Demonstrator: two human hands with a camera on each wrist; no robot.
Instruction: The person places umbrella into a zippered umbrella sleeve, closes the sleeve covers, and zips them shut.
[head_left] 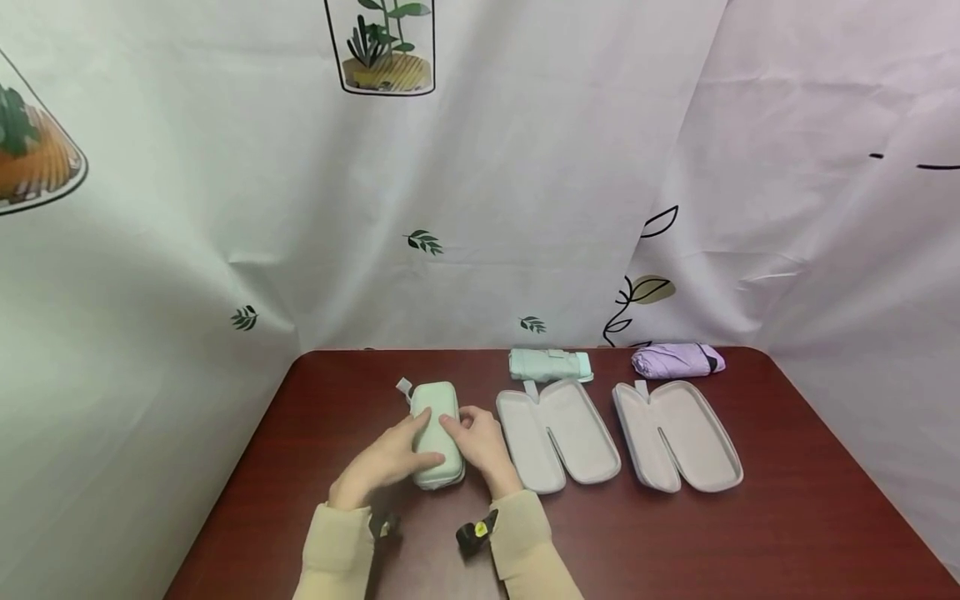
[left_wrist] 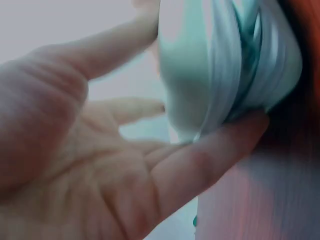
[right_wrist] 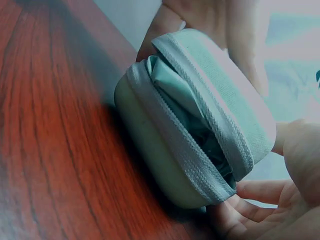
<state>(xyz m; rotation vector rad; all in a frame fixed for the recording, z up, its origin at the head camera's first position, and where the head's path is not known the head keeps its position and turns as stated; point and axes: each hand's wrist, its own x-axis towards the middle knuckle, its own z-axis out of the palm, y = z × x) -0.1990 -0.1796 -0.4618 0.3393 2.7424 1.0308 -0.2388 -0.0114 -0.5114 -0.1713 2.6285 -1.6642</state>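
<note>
Together, the left hand (head_left: pixel 386 458) and right hand (head_left: pixel 483 442) grip a mint-green, rounded oblong case (head_left: pixel 438 435) with a gaping seam, an open pale-grey clamshell case (head_left: pixel 579 433) lying to its right.

Hazy, blurred left wrist view

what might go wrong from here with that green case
The fabric showing in the gap might snag between the pale edges as they meet. And since those edges stand apart, the green case may spring wider if the left hand and right hand let go.
</note>
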